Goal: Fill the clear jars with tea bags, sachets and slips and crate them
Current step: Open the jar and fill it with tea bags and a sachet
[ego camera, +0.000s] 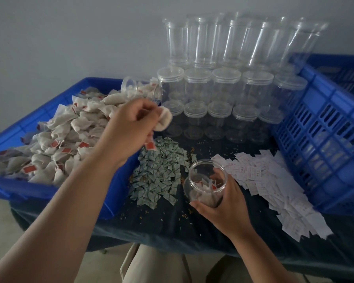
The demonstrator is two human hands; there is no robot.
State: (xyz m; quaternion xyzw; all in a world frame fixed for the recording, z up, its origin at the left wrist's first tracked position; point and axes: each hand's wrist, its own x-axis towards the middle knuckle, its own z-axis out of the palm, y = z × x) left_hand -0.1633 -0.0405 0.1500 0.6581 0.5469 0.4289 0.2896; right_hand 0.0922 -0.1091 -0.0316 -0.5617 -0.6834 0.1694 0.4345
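Open jar [206, 180], part-filled, tilted, near table edge; right hand [225, 205] wraps it. Left hand [129, 127], up-left of jar, pinches tea bags [164, 121]. Risk: dangling tag snags rim and bags drop onto sachets [159, 168] left of jar. Slips [274, 180] right of jar: print unreadable.
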